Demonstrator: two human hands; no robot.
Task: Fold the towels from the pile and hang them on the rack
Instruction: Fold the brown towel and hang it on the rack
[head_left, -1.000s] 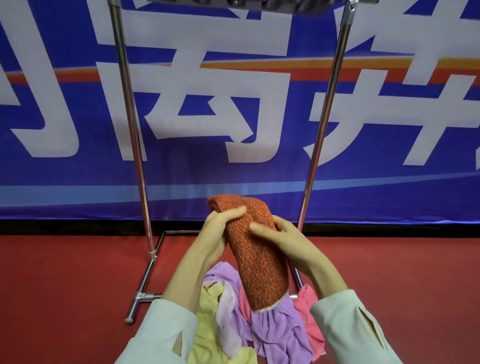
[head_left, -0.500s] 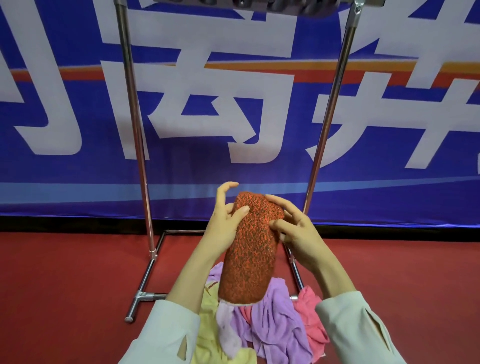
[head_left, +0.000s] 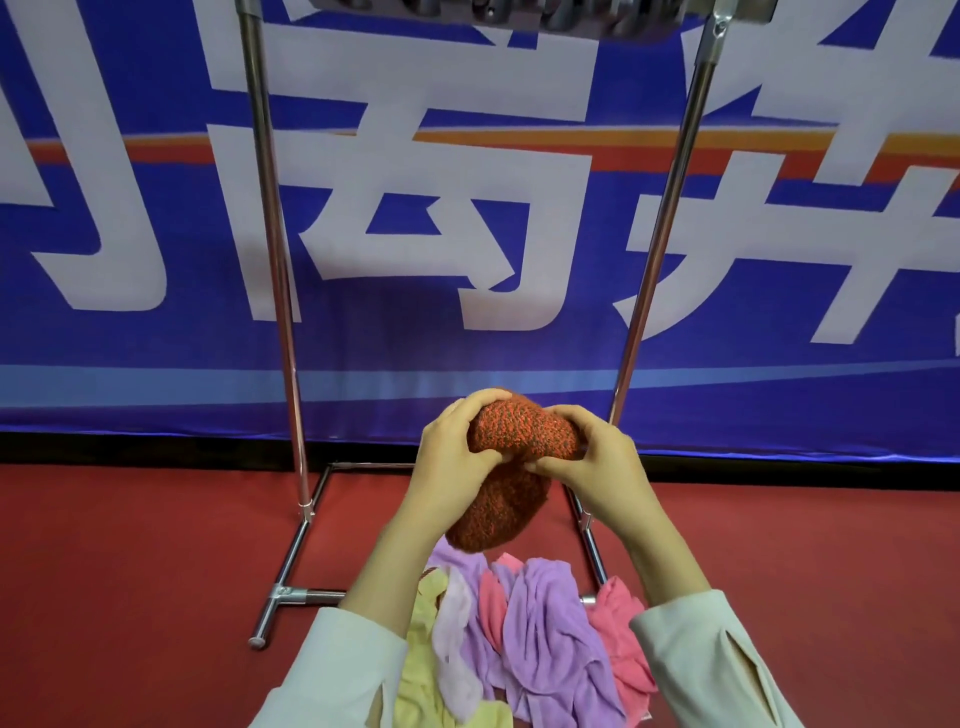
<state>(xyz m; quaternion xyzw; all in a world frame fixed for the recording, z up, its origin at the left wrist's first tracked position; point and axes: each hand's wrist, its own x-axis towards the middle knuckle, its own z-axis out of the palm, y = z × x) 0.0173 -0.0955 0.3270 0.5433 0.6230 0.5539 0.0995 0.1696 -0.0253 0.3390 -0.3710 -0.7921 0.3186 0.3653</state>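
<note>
Orange towel bunched between raised left hand and right hand.

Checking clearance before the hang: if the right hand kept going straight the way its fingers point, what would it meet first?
The right hand points left across the orange towel it grips, so it would probably meet the left hand first; depth is unclear.

The rack loses its top bar at twelve o'clock; the pile is cropped at six.
</note>
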